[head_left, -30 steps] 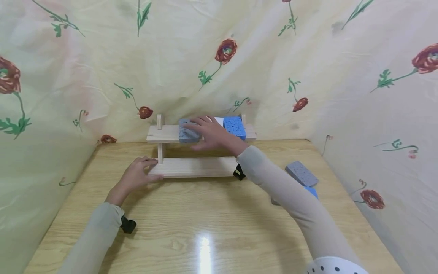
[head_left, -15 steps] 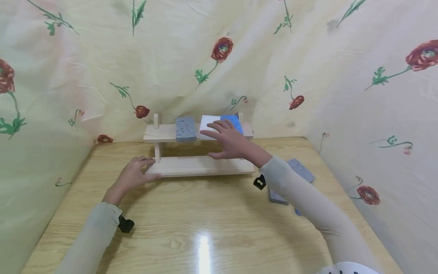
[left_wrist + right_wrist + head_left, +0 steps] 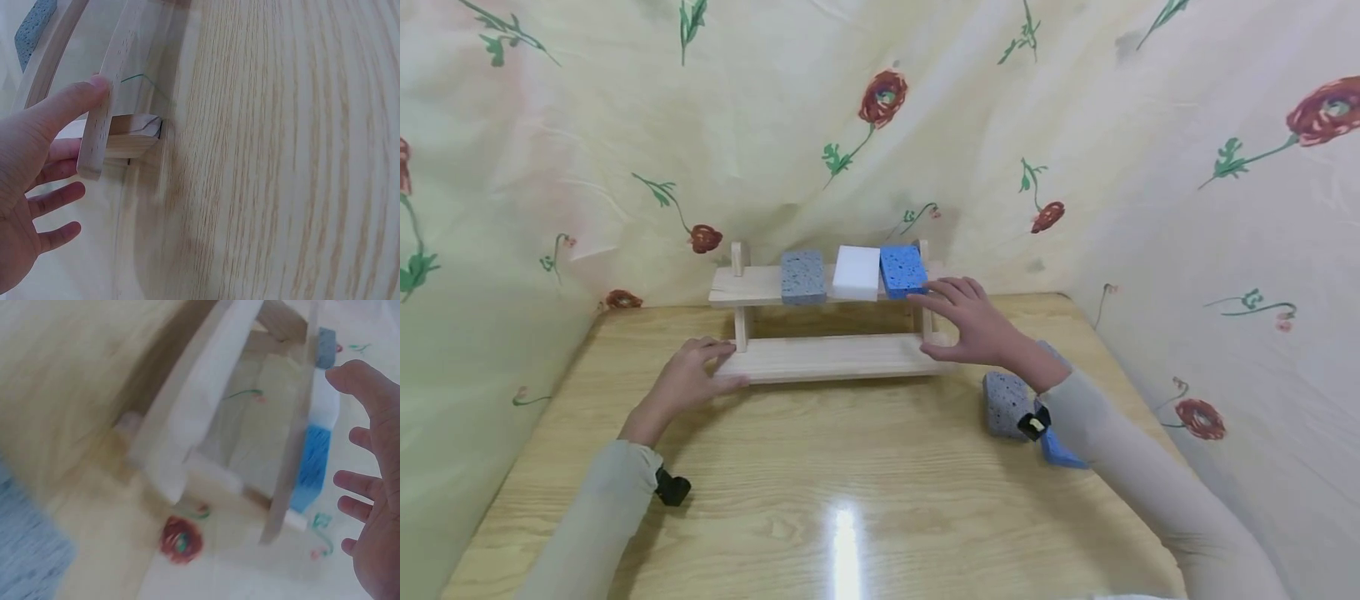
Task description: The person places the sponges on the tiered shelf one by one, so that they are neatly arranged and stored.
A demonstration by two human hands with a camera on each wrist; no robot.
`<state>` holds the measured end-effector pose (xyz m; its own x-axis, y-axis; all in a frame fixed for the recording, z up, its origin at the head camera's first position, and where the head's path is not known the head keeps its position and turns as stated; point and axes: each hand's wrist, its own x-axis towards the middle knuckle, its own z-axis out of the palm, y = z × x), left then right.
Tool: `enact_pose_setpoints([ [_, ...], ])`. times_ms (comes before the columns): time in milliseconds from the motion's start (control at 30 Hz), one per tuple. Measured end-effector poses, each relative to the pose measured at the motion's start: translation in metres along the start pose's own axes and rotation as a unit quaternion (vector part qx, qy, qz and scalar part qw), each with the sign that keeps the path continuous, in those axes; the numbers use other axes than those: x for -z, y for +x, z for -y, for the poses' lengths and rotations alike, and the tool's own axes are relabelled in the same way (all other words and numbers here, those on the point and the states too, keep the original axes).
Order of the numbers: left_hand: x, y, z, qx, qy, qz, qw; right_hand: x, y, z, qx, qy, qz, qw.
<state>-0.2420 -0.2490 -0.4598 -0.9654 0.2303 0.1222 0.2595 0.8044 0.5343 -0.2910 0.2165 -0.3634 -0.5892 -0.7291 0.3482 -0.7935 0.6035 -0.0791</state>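
A two-tier wooden shelf [image 3: 835, 360] stands at the back of the table. On its upper board lie a grey sponge [image 3: 803, 277], a white sponge [image 3: 857, 272] and a blue sponge [image 3: 904, 271], side by side. My left hand [image 3: 688, 383] grips the left end of the lower board; in the left wrist view the thumb lies on one face and fingers wrap behind it. At the shelf's right end, my right hand [image 3: 977, 327] hovers with fingers spread and nothing in them, its fingertips overlapping the blue sponge's lower corner.
To the right on the table lie a dark grey sponge [image 3: 1004, 404] and a blue sponge [image 3: 1060, 450], both partly covered by the right wrist and sleeve. Another bluish edge shows behind the wrist. A flowered cloth [image 3: 790, 125] hangs behind the shelf and along both sides.
My right hand has left the grey sponge on the upper board and moved right, past the white and blue ones, to the shelf's right end. The left hand keeps its grip.
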Motion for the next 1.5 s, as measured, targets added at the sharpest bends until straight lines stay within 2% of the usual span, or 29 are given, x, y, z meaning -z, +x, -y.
enact_pose_setpoints([
  [300, 0.004, 0.0, -0.001, 0.004, 0.0, 0.004, 1.0, 0.001, -0.045, -0.021, -0.03, -0.01, 0.033, 0.999],
  [733, 0.003, 0.001, 0.0, 0.005, -0.003, 0.004, 1.0, -0.006, -0.085, -0.028, -0.073, -0.042, 0.147, 0.9856],
  [1133, 0.003, 0.002, 0.0, 0.006, 0.004, 0.007, 0.9999, -0.015, -0.12, -0.036, -0.069, -0.023, 0.165, 0.9837],
  [1367, 0.003, 0.002, -0.001, 0.01, 0.004, 0.014, 0.9998, -0.015, -0.129, -0.038, -0.09, -0.022, 0.202, 0.975],
  [1500, 0.002, 0.001, 0.0, 0.01, 0.002, 0.015, 0.9998, -0.015, -0.133, -0.037, -0.088, -0.026, 0.208, 0.9737],
])
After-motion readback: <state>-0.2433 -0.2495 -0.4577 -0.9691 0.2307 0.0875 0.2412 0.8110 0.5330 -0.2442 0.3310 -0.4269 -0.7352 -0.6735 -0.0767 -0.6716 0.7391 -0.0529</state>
